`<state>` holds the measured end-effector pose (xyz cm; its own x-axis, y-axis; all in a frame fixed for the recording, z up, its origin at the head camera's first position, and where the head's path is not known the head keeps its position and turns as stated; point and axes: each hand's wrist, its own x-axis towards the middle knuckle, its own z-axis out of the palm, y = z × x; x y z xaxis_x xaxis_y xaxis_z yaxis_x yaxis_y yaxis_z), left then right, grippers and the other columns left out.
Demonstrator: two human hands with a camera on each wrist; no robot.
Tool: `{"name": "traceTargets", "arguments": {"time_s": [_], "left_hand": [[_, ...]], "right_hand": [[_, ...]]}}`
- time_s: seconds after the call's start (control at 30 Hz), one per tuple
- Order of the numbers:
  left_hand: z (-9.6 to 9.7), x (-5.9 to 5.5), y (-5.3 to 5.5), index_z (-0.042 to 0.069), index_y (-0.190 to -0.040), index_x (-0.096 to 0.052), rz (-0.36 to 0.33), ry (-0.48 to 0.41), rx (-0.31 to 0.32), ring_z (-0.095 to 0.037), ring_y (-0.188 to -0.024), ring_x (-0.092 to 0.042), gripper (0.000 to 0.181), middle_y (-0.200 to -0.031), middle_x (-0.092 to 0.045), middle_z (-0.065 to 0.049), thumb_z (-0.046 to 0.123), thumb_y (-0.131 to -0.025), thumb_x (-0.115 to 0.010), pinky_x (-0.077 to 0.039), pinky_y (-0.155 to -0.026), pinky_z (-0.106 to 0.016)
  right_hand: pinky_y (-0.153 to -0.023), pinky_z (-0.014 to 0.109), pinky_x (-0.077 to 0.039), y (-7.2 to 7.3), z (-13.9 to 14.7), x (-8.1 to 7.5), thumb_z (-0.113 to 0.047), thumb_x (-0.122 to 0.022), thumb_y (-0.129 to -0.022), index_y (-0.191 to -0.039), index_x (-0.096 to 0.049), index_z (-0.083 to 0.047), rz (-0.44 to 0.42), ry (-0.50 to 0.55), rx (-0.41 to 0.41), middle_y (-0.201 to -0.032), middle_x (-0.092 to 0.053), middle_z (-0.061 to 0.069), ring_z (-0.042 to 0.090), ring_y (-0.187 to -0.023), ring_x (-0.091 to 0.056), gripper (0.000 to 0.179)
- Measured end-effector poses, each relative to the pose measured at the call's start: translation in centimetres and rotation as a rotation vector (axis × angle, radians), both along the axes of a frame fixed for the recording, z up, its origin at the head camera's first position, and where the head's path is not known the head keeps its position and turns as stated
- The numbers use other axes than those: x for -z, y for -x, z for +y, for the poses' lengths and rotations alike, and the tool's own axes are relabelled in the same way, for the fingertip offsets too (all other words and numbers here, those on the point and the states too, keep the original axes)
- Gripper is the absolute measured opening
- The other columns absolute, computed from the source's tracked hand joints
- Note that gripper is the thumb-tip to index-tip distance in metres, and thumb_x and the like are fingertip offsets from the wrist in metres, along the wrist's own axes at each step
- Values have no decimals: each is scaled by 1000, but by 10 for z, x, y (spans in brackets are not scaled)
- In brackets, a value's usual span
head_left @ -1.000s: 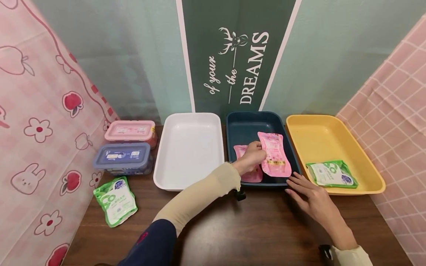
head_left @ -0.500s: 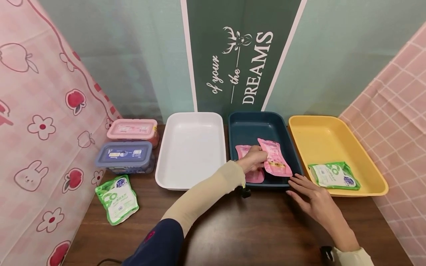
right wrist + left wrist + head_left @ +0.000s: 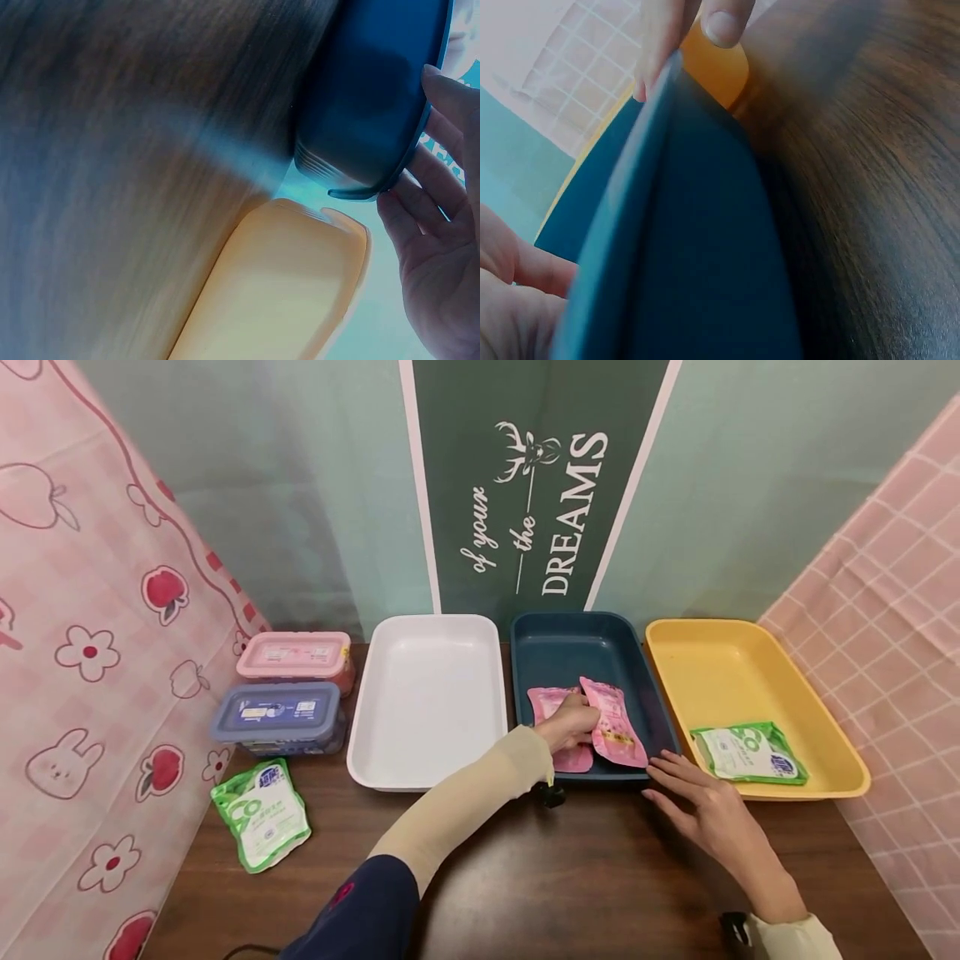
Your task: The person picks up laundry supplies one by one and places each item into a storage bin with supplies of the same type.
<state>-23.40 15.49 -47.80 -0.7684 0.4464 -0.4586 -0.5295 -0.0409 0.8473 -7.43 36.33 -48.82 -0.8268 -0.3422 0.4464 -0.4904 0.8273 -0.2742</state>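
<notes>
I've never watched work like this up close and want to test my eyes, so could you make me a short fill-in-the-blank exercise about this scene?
Counting the pink pouch in the left hand, ____ pink pouches are visible.
The right hand touches the dark blue tray, which stands between the white tray and the ____ one.
Behind the blue-lidded box stands another box whose lid is ____.
Missing words: two; yellow; pink.

Head view from above, facing forward and down over the table point(image 3: 562, 877), wrist views low, close, both sharing the dark blue tray point(image 3: 705, 225)
</notes>
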Motion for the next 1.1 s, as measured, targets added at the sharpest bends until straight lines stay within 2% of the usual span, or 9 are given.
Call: {"name": "traceTargets", "arguments": {"time_s": [0.17, 0.33, 0.43, 0.5, 0.6, 0.67, 0.9, 1.0, 1.1], "left_hand": [[-2, 4, 0, -12, -128, -57, 21, 12, 40, -33, -104, -73, 37, -99, -63, -14, -14, -94, -43, -57, -102, -54], [-7, 4, -1, -12, -137, -56, 63, -5, 135, -31, -101, -72, 45, -109, -69, -22, -17, -95, -42, -59, -100, -50], [-10, 1, -1, -14, -132, -55, 74, 8, 210, -25, -89, -66, 36, -102, -65, -19, -14, -97, -44, -59, -88, -39], [-11, -1, 0, -13, -120, -52, 75, 39, 254, -20, -78, -59, 23, -97, -56, -14, -11, -98, -46, -52, -78, -34], [-13, -3, 0, -7, -112, -42, 75, 80, 294, -18, -70, -47, 15, -99, -44, -13, -8, -98, -48, -43, -74, -35], [-15, -5, -1, -4, -115, -35, 68, 101, 301, -20, -70, -41, 20, -106, -39, -15, -7, -98, -47, -41, -78, -38], [-19, -12, -3, -9, -147, -24, 80, 100, 301, -29, -95, -51, 51, -137, -31, -22, -5, -98, -40, -45, -95, -44], [-20, -13, -3, -8, -158, -17, 77, 111, 310, -31, -107, -53, 64, -150, -28, -22, -3, -99, -41, -48, -108, -45], [-22, -15, -3, -9, -157, -23, 114, 163, 333, -27, -107, -56, 63, -146, -37, -19, -1, -100, -45, -50, -113, -46]], "right_hand": [[-112, 4, -25, 0, -1, -2, -13, -96, -74, -123, -81, -7, -2, -7, -1, -126, -77, 16, 41, -121, -71, 52], [-112, 5, -25, 1, -3, -5, -7, -96, -70, -123, -81, -7, 21, -6, -14, -124, -77, 18, 41, -118, -72, 55], [-112, 6, -26, 1, -3, -4, -6, -97, -69, -124, -81, -9, 32, 1, -20, -124, -78, 18, 41, -118, -72, 57], [-112, 6, -26, 0, -3, -4, -6, -97, -68, -125, -81, -10, 32, 0, -17, -125, -78, 16, 40, -119, -72, 59], [-112, 6, -26, -2, -3, -4, -6, -97, -68, -126, -81, -11, 29, 8, -14, -125, -78, 15, 40, -120, -71, 60], [-113, 6, -26, -2, -4, -4, -5, -97, -68, -126, -80, -11, 31, 7, -15, -125, -78, 15, 40, -120, -71, 61], [-114, 6, -27, 0, -5, -4, -2, -95, -68, -126, -80, -8, 47, 11, -32, -125, -78, 15, 43, -119, -71, 60], [-114, 6, -27, 0, -3, -2, -8, -92, -79, -126, -80, -7, 52, 14, -34, -125, -78, 16, 42, -119, -71, 48], [-115, 7, -27, 0, -2, 0, -10, -88, -85, -126, -79, -6, 55, 17, -34, -125, -77, 17, 42, -120, -71, 42]]}}
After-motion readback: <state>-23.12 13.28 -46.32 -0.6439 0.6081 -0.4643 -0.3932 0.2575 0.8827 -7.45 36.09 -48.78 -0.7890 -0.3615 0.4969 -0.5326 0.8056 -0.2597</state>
